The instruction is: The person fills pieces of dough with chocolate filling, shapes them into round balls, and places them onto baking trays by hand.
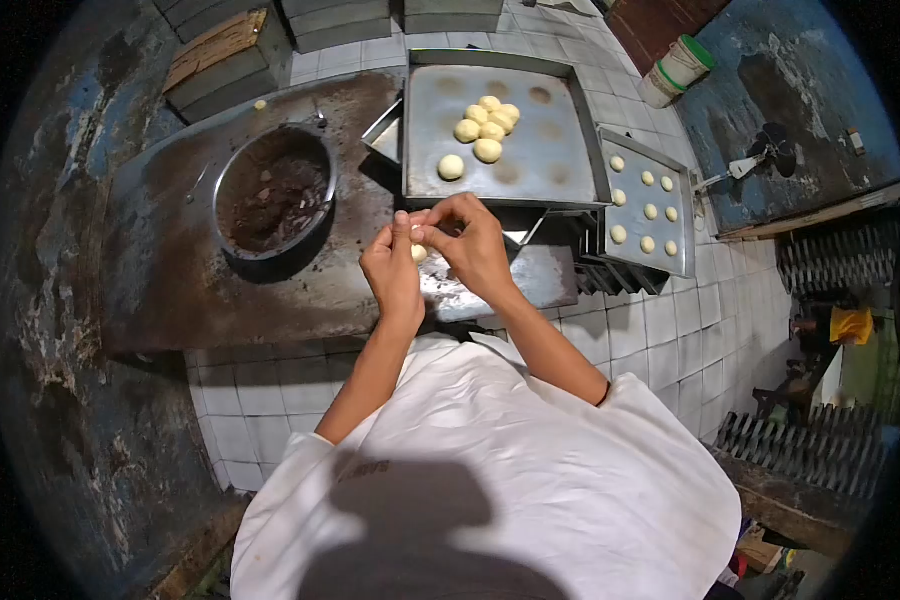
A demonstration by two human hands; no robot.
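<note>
Dough ball (419,254) half-hidden by both hands, just before the large tray (430,110).
Left hand (394,268) and right hand (473,248): fingers closed on it, exact contact masked; left of the tray, the pot (258,256) holds dark, indistinct contents (275,195).

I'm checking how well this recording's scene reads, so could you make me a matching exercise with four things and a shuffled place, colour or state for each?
1. Pot
2. Dough
3. Small tray
4. Shirt

A. White
B. Bears nine balls, set apart
C. At the fingers of the left hand and right hand
D. Has dark brown contents

Pairs: 1-D, 2-C, 3-B, 4-A
</note>
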